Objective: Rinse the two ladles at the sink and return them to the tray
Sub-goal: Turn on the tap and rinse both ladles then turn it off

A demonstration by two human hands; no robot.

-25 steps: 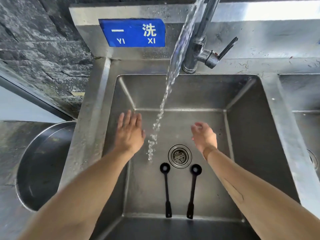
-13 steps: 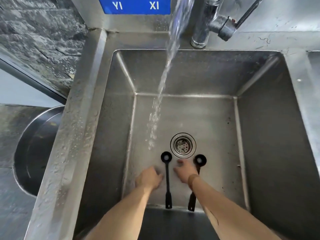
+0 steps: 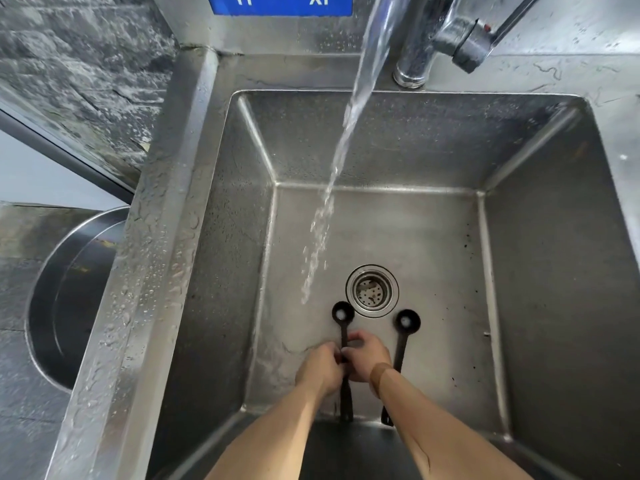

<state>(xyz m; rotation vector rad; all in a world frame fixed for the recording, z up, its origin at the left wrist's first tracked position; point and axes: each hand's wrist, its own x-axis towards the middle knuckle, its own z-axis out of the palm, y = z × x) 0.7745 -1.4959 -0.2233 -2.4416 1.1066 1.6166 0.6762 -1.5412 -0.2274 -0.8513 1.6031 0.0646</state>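
Two small black ladles lie side by side on the floor of the steel sink, bowls toward the drain. My left hand and my right hand meet on the handle of the left ladle, fingers closed around its middle. The right ladle lies untouched just right of my right wrist, part of its handle hidden behind it. Water streams from the faucet and hits the sink floor left of the drain, beyond the ladle bowls.
The faucet with its lever stands at the back rim. A drain strainer sits mid-floor. A round steel tray rests on the counter left of the sink. A blue sign hangs on the backsplash.
Both hands came down from beside the water stream to the sink floor and closed together on the left ladle's handle. The camera leaned in closer over the sink.
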